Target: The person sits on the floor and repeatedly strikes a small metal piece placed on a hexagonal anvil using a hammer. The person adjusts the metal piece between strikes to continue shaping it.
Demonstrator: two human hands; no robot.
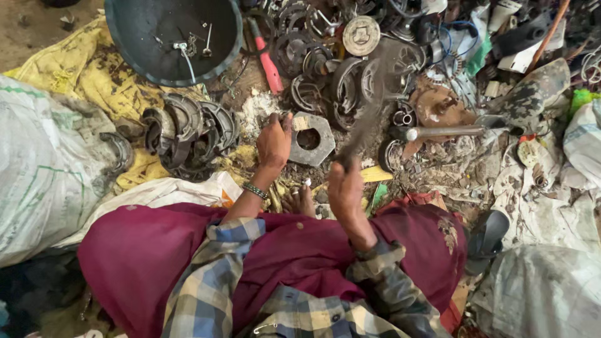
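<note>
Here, seated on the ground amid scrap metal, I am watching my left hand (273, 143) resting on the edge of a grey hexagonal metal block (311, 138), fingers curled and pressing a small piece against it, seemingly to steady it on that hard base. My right hand (346, 191) is gripping a handled tool (366, 116), fingers wrapped tightly round the handle; the tool is blurring in mid-swing above the block, so I cannot tell its head's shape. 1 beaded bracelet (255, 190) is circling the left wrist. A heap of curved brake shoes (188, 131) is lying just left of the block, likely sorted aside. A dark round pan (172, 37) is holding 2 or 3 small fasteners. White woven sacks (44, 163) are bulging at the left, a red-handled tool (268, 59) lying near the pan.
</note>
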